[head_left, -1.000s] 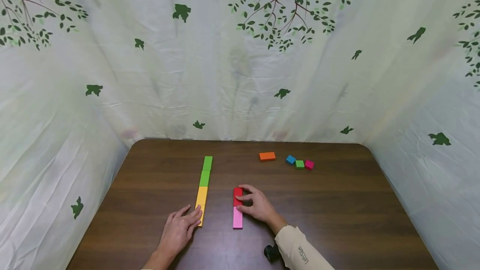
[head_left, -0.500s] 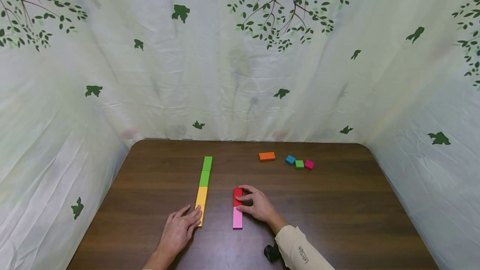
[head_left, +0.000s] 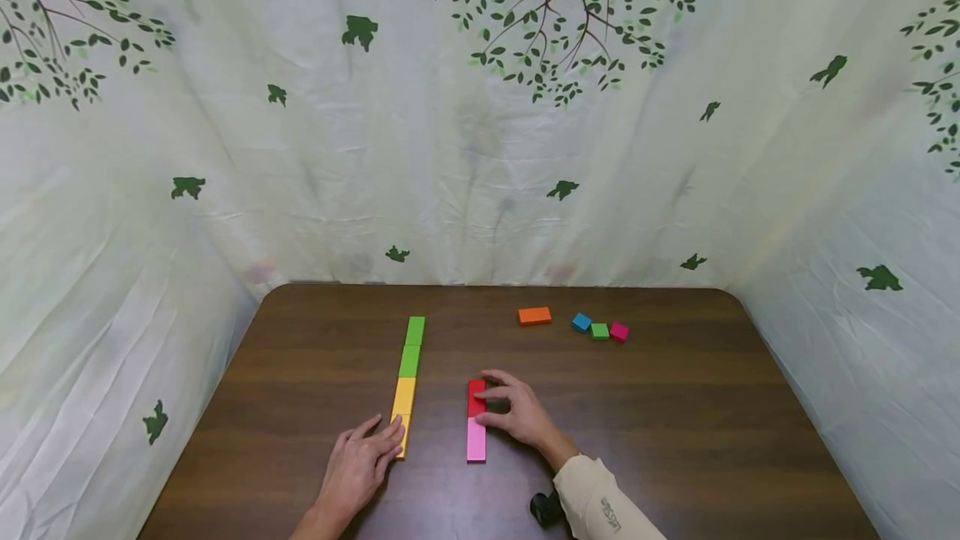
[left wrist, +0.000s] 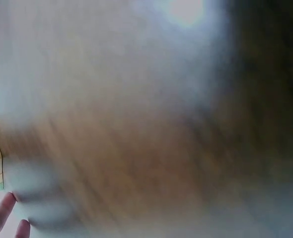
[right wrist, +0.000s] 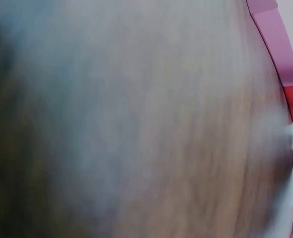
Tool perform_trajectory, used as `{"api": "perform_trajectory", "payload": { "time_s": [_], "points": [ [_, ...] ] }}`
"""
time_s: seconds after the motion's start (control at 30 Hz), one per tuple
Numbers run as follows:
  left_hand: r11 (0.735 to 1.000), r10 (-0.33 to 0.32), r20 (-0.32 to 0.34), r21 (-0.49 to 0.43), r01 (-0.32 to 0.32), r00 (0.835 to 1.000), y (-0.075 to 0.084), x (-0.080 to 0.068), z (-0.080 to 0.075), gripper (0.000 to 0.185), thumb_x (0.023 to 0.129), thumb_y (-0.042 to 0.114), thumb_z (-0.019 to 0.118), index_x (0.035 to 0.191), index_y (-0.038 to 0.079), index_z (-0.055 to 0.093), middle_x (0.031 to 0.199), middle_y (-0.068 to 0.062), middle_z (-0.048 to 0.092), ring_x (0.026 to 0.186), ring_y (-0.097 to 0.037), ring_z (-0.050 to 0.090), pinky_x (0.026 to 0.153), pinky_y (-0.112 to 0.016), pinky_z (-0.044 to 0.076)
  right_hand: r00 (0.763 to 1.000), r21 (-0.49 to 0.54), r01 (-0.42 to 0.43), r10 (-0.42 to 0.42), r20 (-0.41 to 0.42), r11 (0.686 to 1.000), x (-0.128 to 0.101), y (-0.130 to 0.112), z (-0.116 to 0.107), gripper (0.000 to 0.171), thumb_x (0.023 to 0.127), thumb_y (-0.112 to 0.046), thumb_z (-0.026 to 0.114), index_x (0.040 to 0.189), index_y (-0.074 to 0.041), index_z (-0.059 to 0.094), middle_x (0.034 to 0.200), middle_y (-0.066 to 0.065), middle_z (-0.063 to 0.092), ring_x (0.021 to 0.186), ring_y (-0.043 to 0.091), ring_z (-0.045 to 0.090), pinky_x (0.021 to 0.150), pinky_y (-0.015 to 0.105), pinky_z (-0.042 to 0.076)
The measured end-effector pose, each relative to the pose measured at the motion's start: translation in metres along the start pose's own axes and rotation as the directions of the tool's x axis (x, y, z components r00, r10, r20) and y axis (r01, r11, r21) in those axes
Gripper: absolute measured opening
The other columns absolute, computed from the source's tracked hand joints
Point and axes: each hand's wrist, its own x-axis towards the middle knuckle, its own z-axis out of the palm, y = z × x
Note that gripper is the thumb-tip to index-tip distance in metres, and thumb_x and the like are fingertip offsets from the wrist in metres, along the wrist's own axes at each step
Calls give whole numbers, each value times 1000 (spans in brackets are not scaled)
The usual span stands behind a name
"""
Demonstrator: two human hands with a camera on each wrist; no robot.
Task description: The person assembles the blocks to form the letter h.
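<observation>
Two hands on the tabletop (head_left: 675, 407): your right hand (head_left: 519, 412) has its fingers (head_left: 489, 395) curled onto the red block (head_left: 476, 397), thumb at the seam w/ the pink block (head_left: 476, 440) just behind it; the 2 sit end to end in 1 short line, centre of the tabletop. Your left hand (head_left: 360, 465) lies flat, fingers straight & relaxed, tips touching the near end of the yellow block (head_left: 402, 415). That line counts 3 pieces: 1 yellow, then 2 green blocks (head_left: 412, 346). Far right: 1 orange block (head_left: 534, 316), plus 3 small cubes (head_left: 599, 329), blue, green, magenta, touching. Wrist views too blurred to add more.
</observation>
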Motion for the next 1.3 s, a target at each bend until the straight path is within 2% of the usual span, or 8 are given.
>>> {"api": "perform_trajectory", "payload": {
  "time_s": [0.3, 0.53, 0.73, 0.93, 1.03, 1.3],
  "points": [
    [999, 33, -21, 12, -32, 999, 0, 0, 0, 33, 68, 12, 84, 100, 11, 78, 109, -1, 72, 103, -33, 65, 74, -48, 48, 998, 29, 22, -21, -58, 999, 4, 10, -8, 35, 82, -26, 78, 112, -10, 73, 136, 7, 55, 127, 28, 49, 102, 54, 39],
    [1000, 2, -3, 19, -2, 1000, 1, -1, -2, 32, 69, 13, 83, 100, 11, 78, 109, -1, 72, 104, -33, 64, 75, -49, 47, 991, 17, 38, -35, -126, 999, 16, 23, -20, 33, 79, -17, 80, 110, -9, 73, 130, 9, 60, 121, 29, 54, 100, 52, 42],
    [1000, -2, 9, 17, 1, 1000, 1, -1, -2, 31, 69, 13, 83, 99, 12, 78, 110, 0, 72, 105, -32, 64, 76, -49, 47, 970, -46, 5, -16, -244, 999, 32, 38, -39, 30, 78, -12, 80, 107, -6, 74, 122, 9, 65, 112, 28, 59, 91, 46, 49],
    [1000, -15, 16, 27, 15, 1000, 2, -1, -1, 31, 69, 14, 83, 100, 13, 78, 111, 2, 71, 106, -31, 64, 77, -48, 47, 942, -101, -60, 23, -335, 993, 57, 48, -66, 26, 81, -8, 77, 106, -3, 73, 120, 11, 64, 114, 31, 57, 97, 49, 44],
    [999, -22, 21, 25, 21, 1000, 2, -2, -1, 31, 69, 14, 83, 100, 14, 78, 111, 2, 71, 106, -30, 64, 77, -48, 47, 946, -139, -74, 25, -323, 988, 68, 52, -78, 29, 81, -8, 77, 109, -2, 72, 123, 12, 62, 117, 34, 55, 99, 50, 42],
    [1000, -7, 29, 29, 7, 1000, 2, 0, -4, 31, 70, 15, 82, 100, 13, 78, 111, 1, 71, 105, -32, 64, 77, -49, 47, 983, -297, -65, 9, -185, 953, 81, 61, -99, 39, 81, -13, 78, 118, -4, 69, 137, 14, 55, 128, 38, 46, 103, 57, 35]
  ]
}}
